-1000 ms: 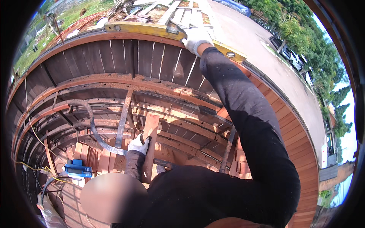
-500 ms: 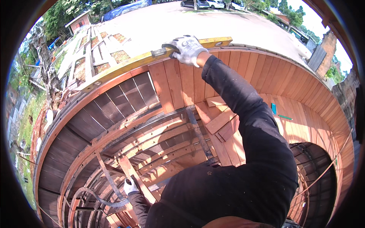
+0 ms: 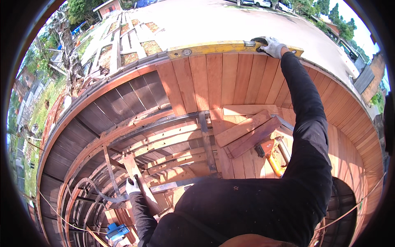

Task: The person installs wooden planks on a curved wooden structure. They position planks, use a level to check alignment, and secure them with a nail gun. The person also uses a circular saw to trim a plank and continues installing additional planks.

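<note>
My right hand point(image 3: 271, 47), in a white and grey work glove, is wrapped round a yellow spirit level point(image 3: 222, 48). The level lies along the top edge of a curved wall, above upright reddish wooden planks point(image 3: 201, 82). Low on the left, my gloved left hand point(image 3: 132, 186) is closed on the edge of a loose wooden board point(image 3: 142, 183), which stands at a slant from the framework below. My fingertips on its far side are partly hidden.
Short cut boards point(image 3: 247, 129) lie loosely across the planking at centre right, beside an orange power tool point(image 3: 269, 154). A dark metal post point(image 3: 207, 142) rises near the middle. At lower left are a curved metal bar point(image 3: 98, 193) and a blue tool point(image 3: 117, 231).
My right hand has carried the spirit level to the right along the wall's top edge. My left hand stays on the board. The view has shifted, and the orange and blue tools now show.
</note>
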{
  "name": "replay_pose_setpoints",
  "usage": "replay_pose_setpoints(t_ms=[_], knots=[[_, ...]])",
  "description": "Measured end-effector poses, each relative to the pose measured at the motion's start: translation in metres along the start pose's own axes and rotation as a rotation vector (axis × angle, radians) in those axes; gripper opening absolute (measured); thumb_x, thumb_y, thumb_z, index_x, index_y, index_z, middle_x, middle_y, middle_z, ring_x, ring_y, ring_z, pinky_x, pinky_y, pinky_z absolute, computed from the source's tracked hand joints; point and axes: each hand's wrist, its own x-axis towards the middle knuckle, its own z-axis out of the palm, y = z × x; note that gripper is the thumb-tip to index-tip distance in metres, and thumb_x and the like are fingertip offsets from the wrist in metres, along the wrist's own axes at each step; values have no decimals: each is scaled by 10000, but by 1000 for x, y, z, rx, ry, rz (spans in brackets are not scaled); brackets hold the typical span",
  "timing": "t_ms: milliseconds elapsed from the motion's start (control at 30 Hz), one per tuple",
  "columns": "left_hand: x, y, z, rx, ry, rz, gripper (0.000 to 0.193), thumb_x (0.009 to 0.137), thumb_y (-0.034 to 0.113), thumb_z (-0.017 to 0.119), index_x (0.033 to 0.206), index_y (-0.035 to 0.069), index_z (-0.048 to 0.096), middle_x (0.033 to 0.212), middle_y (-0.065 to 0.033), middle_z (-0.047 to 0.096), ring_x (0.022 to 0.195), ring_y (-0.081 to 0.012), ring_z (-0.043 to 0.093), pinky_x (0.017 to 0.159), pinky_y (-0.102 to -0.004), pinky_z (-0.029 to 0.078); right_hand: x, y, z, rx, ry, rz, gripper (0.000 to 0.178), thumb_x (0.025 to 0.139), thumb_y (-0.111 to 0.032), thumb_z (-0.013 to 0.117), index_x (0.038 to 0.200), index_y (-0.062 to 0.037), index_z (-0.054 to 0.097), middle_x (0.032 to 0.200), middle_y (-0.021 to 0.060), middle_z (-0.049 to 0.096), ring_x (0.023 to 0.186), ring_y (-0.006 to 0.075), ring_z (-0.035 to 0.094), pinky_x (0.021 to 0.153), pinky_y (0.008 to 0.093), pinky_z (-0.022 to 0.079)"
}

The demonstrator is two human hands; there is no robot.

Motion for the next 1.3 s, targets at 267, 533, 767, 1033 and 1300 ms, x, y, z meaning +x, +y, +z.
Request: replay_pose_setpoints(t_ms=[267,533,767,1033,1300], knots=[[0,-43,20,-138,0,-33,520,863,517,657,820,3,591,650,-134,555,569,-240,472,590,-386,406,27,15,19,25,-31,-27,569,928,-399,558,1401,-108,436,1303,195,554,1219,339,525,1041,412,420],[8,-49,30,-265,-2,-8,489,890,479,643,891,-9,618,695,-132,581,617,-224,516,625,-369,430,37,33,23,14,-20,-69,567,904,-413,590,1365,-99,485,1280,191,574,1211,327,538,1035,402,426],[1,-31,23,-86,-42,-59,480,900,470,629,880,-10,616,699,-123,591,625,-198,516,626,-351,425,35,34,19,68,-41,-66,567,901,-404,588,1360,-86,489,1288,195,566,1211,332,537,1026,403,427],[-6,-8,12,43,-13,-20,435,928,422,583,874,-9,617,731,-169,609,640,-258,531,648,-387,433,9,-6,9,12,-49,-44,644,854,-511,607,1349,-112,506,1323,194,549,1237,347,509,1036,420,417],[1,-8,19,-74,-87,-29,498,914,479,573,986,-8,645,855,-208,658,751,-288,615,716,-383,462,16,7,21,-8,-23,-36,687,829,-557,613,1347,-114,519,1276,204,583,1205,346,539,1017,412,432]])
